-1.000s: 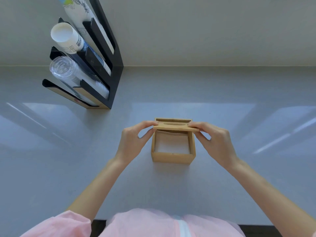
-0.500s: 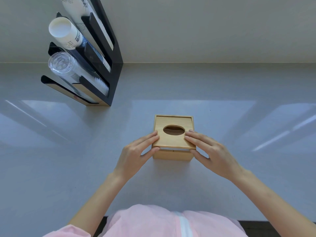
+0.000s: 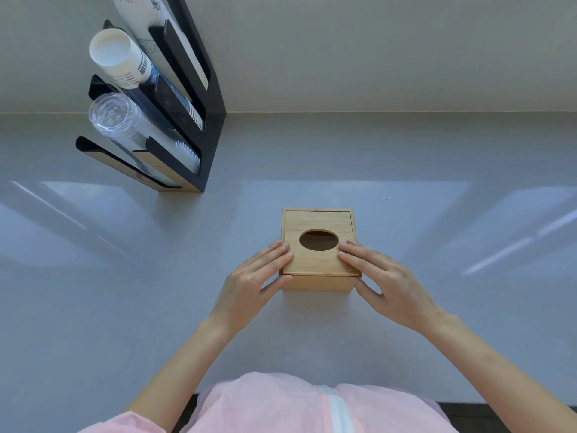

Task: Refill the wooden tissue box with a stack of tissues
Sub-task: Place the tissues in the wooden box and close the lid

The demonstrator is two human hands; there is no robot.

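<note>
the square light-wood tissue box (image 3: 318, 281) sits on the pale grey glossy counter (image 3: 406, 323), just in front of the person and well apart from the black slotted cup rack (image 3: 199, 98) at the far left. its flat wooden sliding lid with an oval hole (image 3: 318, 257) lies on top, its near edge jutting slightly past the front wall. the box looks rigid and light, its smooth sides likely a bit slippery, so the lid's side edges near the front seem the best hold. the left hand (image 3: 253, 285) rests flat-fingered on the lid's left edge, thumb against the box corner; the right hand (image 3: 384, 282) mirrors it. both are loosely spread, pressing rather than clasping. no tissues show through the hole.
</note>
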